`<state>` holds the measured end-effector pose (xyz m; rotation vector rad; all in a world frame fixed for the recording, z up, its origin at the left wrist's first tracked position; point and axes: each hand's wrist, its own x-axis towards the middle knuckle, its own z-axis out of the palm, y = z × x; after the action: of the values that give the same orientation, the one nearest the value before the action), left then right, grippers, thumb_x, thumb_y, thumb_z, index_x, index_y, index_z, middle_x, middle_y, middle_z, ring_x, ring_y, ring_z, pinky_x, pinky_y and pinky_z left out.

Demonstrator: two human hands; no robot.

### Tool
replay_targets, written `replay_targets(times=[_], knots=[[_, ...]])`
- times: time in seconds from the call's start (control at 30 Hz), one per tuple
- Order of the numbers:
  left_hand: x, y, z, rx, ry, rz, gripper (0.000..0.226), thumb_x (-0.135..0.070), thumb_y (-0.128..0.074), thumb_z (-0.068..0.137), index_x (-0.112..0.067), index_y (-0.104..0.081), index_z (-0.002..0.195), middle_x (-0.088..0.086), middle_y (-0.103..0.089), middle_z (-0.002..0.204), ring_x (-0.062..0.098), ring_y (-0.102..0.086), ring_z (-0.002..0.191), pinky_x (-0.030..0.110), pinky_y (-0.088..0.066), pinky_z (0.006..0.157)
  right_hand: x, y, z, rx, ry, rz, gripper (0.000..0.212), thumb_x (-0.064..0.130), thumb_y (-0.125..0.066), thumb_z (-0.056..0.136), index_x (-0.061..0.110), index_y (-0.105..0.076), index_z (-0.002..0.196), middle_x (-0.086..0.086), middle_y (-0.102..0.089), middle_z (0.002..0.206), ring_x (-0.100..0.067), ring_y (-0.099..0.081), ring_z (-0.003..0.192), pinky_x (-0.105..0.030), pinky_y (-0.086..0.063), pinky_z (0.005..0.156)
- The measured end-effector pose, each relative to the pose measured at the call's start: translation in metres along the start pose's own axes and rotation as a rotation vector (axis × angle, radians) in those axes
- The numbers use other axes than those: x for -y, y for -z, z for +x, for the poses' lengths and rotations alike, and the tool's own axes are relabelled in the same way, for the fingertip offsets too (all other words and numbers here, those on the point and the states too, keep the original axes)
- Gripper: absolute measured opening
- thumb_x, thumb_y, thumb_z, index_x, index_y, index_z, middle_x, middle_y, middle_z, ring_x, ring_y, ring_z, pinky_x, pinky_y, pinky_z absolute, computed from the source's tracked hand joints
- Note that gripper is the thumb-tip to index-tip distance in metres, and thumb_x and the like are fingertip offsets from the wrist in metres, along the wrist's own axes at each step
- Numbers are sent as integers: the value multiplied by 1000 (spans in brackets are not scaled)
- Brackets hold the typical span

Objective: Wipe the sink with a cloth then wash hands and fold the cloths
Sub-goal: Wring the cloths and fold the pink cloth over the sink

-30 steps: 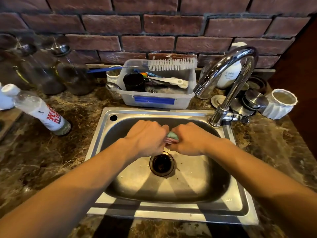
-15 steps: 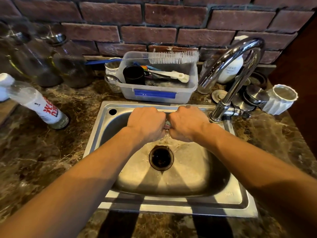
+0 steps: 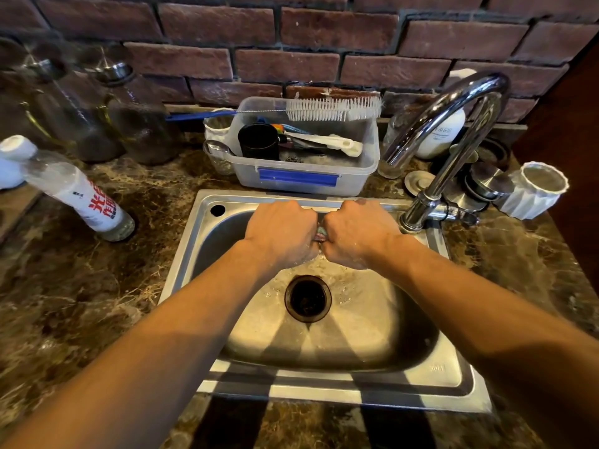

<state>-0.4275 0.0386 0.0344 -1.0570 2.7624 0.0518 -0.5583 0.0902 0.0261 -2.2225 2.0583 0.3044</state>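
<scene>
I am clenching both fists on a small wad of teal-and-pink cloth (image 3: 321,232), my left hand (image 3: 281,233) and right hand (image 3: 358,233) pressed knuckle to knuckle with only a sliver of fabric showing between them. I am holding it over the back half of the rectangular stainless-steel sink (image 3: 227,377), above the round dark drain (image 3: 308,298), and beads of water are glinting on the basin floor just below my fists. Compared with a second ago my hands are sitting further back, up against the rear rim, and far less cloth is peeking out, so I am judging this as wringing after the wipe, with hand-washing and folding yet to come. The curved chrome tap (image 3: 453,124) is standing to the right, its spout aimed off to the side of my hands; I cannot tell whether any water is running. The clear plastic tub with a blue label (image 3: 301,179) is sitting behind the sink. Most of the cloth is hidden inside my fists, and I am seeing no second cloth
</scene>
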Motion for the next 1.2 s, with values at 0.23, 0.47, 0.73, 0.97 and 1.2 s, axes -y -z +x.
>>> replay_targets(times=[0.23,0.47,0.73,0.97,1.2], knots=[[-2,1,-3,21,-9,-9,29,-43,-54,96,-20,-65,111,5,-58,90,21,-54,82,36,-43,74,1,-1,-4,15,-14,34,24,42,-45,98,23,-53,86,5,-41,62,-13,-44,59,-31,-39,66],[-2,-6,-5,24,-9,-68,17,-39,-55,95,-23,-59,97,-2,-50,82,15,-48,75,31,-40,69,5,0,-10,-18,-2,6,25,41,-44,97,24,-54,81,5,-37,60,-19,-44,63,-32,-36,65],[-7,-11,-6,12,22,-77,28,-40,-56,95,-19,-65,110,-1,-52,85,15,-49,78,33,-44,72,2,-6,-13,-6,-29,106,27,39,-48,97,25,-51,74,7,-42,61,-9,-38,55,-26,-30,54],[-14,-24,-17,-44,-115,-7,69,-38,-68,88,-20,-34,144,7,-56,135,28,-56,120,43,-39,104,-6,-20,-10,246,-238,782,31,26,-76,83,19,-63,109,0,-65,102,-21,-62,97,-34,-51,81],[-29,-25,-21,-233,-141,119,92,-48,-65,87,-8,-18,156,12,-56,139,31,-47,133,50,-13,122,-13,-18,-17,347,-273,1190,76,4,-78,73,24,-41,136,0,-60,112,-17,-57,93,-26,-48,62]])
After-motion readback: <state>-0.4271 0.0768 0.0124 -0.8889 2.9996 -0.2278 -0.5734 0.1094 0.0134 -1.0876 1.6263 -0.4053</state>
